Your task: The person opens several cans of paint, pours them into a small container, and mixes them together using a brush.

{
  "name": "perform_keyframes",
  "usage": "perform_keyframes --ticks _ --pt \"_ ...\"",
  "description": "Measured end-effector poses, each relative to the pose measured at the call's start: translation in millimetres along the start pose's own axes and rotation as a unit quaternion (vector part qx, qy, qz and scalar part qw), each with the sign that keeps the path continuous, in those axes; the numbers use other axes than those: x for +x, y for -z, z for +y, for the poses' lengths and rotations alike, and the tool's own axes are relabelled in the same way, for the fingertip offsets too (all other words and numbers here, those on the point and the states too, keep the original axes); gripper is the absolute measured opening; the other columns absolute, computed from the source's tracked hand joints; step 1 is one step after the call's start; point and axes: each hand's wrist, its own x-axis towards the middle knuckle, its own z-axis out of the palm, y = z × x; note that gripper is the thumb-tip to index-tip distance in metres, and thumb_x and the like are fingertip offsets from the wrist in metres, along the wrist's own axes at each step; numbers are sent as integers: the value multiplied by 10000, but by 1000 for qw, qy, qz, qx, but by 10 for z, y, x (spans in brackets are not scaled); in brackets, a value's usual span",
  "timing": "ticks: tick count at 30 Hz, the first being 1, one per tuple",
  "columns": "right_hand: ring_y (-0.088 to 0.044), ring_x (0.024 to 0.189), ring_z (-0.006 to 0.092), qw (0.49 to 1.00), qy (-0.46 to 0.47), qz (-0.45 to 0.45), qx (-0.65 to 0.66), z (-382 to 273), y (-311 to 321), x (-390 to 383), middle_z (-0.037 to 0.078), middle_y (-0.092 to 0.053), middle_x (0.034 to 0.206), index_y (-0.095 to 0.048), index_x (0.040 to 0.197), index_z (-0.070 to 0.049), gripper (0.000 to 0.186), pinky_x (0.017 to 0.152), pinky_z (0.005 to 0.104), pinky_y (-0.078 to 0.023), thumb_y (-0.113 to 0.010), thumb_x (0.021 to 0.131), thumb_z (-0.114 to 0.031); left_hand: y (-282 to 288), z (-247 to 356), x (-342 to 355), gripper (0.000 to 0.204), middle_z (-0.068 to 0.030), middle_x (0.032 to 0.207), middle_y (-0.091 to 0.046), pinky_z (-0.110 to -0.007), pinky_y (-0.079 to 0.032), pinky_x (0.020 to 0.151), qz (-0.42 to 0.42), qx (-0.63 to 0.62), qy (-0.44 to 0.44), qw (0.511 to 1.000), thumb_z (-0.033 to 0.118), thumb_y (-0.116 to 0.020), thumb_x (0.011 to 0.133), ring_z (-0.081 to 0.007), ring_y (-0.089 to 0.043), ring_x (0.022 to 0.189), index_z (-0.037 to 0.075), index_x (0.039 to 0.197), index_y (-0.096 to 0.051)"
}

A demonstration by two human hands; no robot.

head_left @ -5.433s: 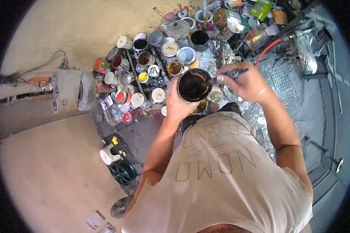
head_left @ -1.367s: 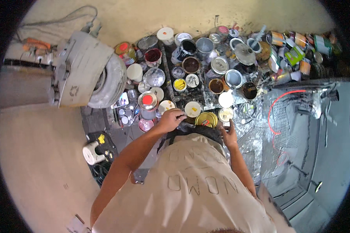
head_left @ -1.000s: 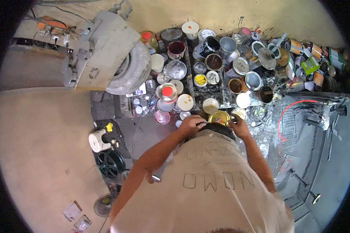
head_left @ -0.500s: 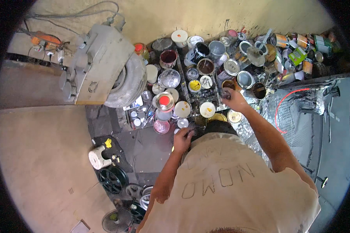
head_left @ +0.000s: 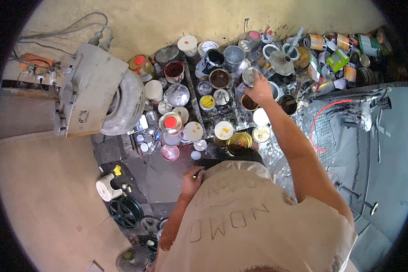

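Right hand (head_left: 258,91) over edge of lidded can (head_left: 249,75), 12 o'clock of gold can (head_left: 235,139), presumably placed near torso (head_left: 254,204) for reach; left hand (head_left: 192,182), 8 o'clock, curled; whether either grip pinches anything: cannot tell

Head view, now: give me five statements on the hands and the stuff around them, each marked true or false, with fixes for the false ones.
1. The right hand is at a round pale-topped can among the paint cans. True.
2. The left hand is at the yellow paint pot. False: it is low, beside the shirt, well apart from the pot.
3. The red hose lies to the right of the right hand. True.
4. The gold tin is farther from the person than the yellow paint pot. False: the tin is the nearer one.
5. The white stool is on the person's left. True.
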Motion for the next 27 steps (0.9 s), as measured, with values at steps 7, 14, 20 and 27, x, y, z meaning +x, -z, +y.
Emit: perform_keyframes --ticks 7,14,20,27 --pt "-393 1430 360 977 -116 -109 -139 -6 -79 493 191 -411 1538 -197 1592 -79 1209 1161 530 -316 -852 697 -559 94 287 98 175 -167 1000 -733 -389 -551 815 -20 49 -43 998 72 -739 854 -322 -712 926 34 1025 -743" --pt "-434 1390 367 981 -128 -112 -97 68 -94 582 210 -441 1497 -257 1574 -79 1172 1151 545 -309 -870 681 -526 18 291 -235 150 -171 944 -723 -368 -541 763 -8 22 53 998 55 -751 837 -292 -694 842 25 984 -745" --pt "-453 1350 408 988 -60 -100 -103 -51 -35 486 201 -447 1447 -332 1523 -59 1090 1115 551 -374 -882 660 -434 -50 367 -324 152 -154 882 -711 -365 -545 730 4 -38 34 999 51 -752 827 -260 -674 762 15 974 -741" --pt "-410 1350 437 995 -93 11 25 -219 213 212 234 -378 1464 -309 1538 -71 1122 1100 574 -401 -888 628 -381 15 359 -82 180 -167 942 -728 -383 -552 769 -13 17 2 1000 99 -744 853 -299 -699 829 15 1012 -740"
